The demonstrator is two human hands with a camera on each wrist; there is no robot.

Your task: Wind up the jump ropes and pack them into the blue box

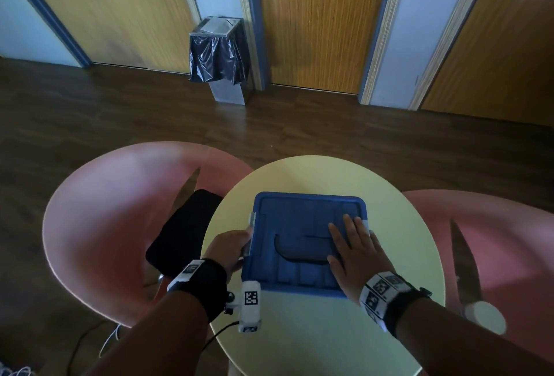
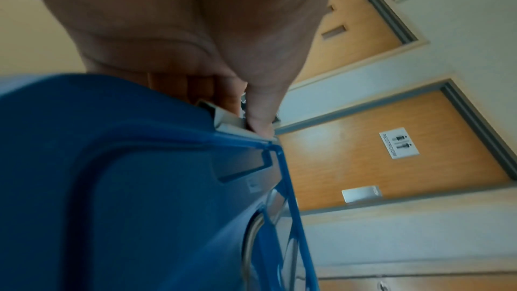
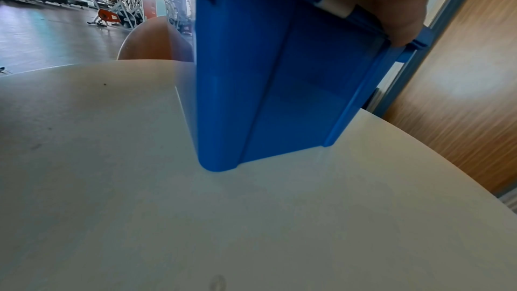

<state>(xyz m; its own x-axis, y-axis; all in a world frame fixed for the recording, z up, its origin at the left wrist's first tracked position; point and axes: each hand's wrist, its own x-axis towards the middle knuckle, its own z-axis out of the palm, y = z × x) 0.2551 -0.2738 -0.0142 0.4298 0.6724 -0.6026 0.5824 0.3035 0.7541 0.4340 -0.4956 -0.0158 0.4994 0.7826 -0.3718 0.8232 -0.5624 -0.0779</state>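
The blue box (image 1: 302, 243) stands on the round pale yellow table (image 1: 314, 339) with its lid on. My left hand (image 1: 239, 240) is at the box's left side and grips the white latch (image 1: 251, 234); in the left wrist view the thumb (image 2: 260, 116) presses on that latch (image 2: 226, 123) with the fingers curled behind it. My right hand (image 1: 353, 243) lies flat on the lid's right half with fingers spread, close to the right latch (image 3: 335, 8). Pale curved loops, perhaps rope (image 2: 260, 229), show faintly through the box's wall; otherwise the jump ropes are hidden.
A pink chair (image 1: 114, 210) holding a black bag (image 1: 186, 231) stands left of the table. Another pink chair (image 1: 509, 240) with a white round object (image 1: 484, 315) stands to the right. A lined bin (image 1: 220, 60) stands against the far wall between wooden doors.
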